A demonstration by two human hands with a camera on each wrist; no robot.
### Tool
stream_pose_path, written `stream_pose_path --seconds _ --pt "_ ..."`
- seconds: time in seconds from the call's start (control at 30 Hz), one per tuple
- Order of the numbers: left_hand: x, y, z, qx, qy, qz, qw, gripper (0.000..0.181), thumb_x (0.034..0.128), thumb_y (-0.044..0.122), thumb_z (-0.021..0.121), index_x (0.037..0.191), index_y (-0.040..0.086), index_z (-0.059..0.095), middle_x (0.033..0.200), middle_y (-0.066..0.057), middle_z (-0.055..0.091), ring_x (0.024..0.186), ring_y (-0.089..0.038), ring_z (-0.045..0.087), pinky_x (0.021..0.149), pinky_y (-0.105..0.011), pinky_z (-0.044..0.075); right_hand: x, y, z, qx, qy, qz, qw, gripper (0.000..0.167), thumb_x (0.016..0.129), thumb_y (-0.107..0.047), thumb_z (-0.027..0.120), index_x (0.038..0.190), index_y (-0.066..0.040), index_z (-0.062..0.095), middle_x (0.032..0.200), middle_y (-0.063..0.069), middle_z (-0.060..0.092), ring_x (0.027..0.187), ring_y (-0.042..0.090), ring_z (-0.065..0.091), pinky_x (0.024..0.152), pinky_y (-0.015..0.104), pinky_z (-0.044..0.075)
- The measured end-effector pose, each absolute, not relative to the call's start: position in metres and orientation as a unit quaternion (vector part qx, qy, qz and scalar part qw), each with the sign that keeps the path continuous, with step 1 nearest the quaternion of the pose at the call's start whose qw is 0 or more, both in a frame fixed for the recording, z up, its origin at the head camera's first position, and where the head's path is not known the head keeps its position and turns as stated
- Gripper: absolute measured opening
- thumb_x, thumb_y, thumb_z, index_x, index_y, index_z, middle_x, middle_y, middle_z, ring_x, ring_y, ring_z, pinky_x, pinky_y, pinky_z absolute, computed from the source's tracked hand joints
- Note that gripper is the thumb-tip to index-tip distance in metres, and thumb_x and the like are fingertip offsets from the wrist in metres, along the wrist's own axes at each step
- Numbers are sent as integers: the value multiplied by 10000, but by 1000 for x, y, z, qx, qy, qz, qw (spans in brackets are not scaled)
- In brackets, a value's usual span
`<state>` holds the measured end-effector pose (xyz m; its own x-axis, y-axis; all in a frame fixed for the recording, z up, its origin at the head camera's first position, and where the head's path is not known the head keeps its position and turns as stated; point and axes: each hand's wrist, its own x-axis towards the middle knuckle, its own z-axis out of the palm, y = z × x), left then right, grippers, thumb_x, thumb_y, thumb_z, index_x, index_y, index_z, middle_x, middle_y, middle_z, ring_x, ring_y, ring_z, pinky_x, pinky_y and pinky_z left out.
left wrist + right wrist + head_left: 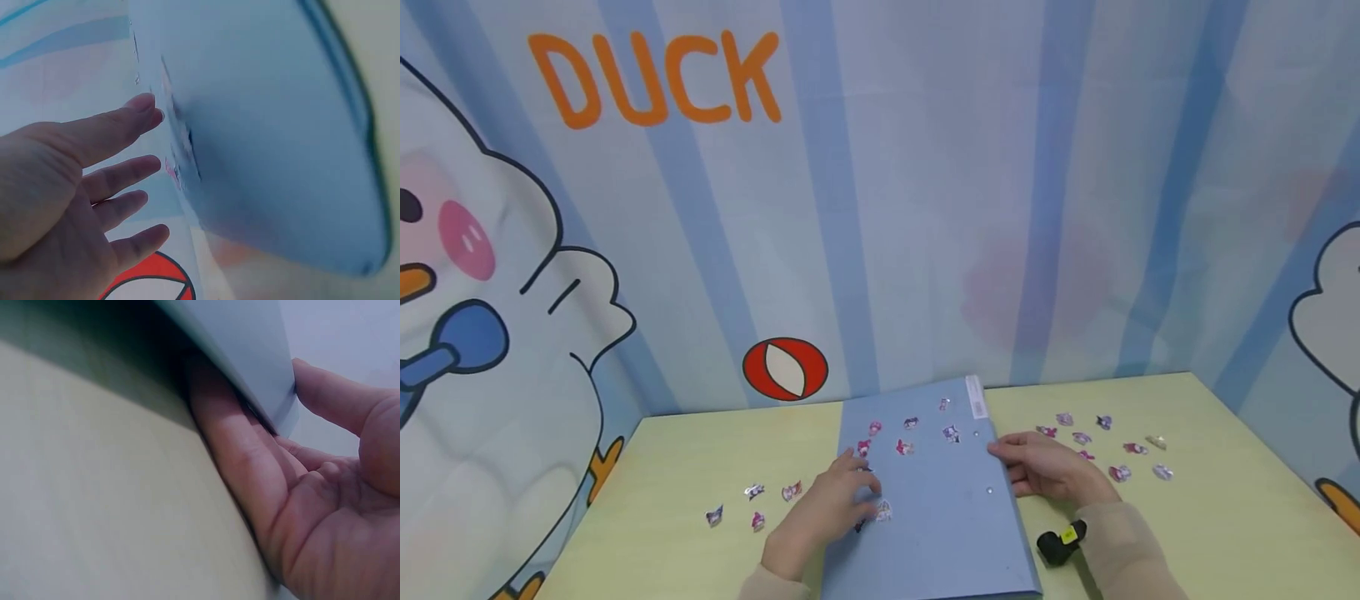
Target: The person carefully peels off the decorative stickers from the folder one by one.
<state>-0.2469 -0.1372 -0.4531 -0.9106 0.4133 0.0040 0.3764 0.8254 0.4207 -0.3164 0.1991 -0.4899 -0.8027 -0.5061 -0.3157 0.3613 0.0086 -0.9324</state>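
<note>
Tilting the folder (940, 542) too far could be sending any loose stickers (905, 447) off its face. Over its left side, the left hand (831, 502) is hovering, fingers parted, holding nothing visible. Farther up, at the folder's right edge, the right hand (1051, 468) is gripping it over the table (1240, 508), thumb on the edge, fingers beneath. Beyond the folder, a curtain (940, 208) is hanging.

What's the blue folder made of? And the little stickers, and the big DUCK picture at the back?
The folder looks like stiff, smooth plastic or coated card: its cover is flat, with a soft sheen. The stickers seem to be thin paper or plastic film, perhaps glossy, since some show pale glints. The picture looks like matt printed cloth, because soft wrinkles show in it.
</note>
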Motion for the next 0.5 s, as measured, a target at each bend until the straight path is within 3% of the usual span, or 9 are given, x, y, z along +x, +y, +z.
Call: stream_pose_path --seconds 0.3,0.5 --pt "-245 -126 -454 225 959 173 28 119 851 146 767 944 162 694 1189 -52 587 1229 -278 492 989 -454 426 -317 198 -490 -58 636 -704 310 371 1020 -222 528 1230 84 535 1037 227 690 898 313 703 736 394 560" --pt "-245 -124 -454 236 958 163 16 124 845 127 770 894 168 663 1099 -9 582 1152 -238 523 953 -423 449 -317 199 -491 -59 635 -705 310 376 1019 -225 531 1231 85 533 1041 226 691 901 313 703 734 391 561"
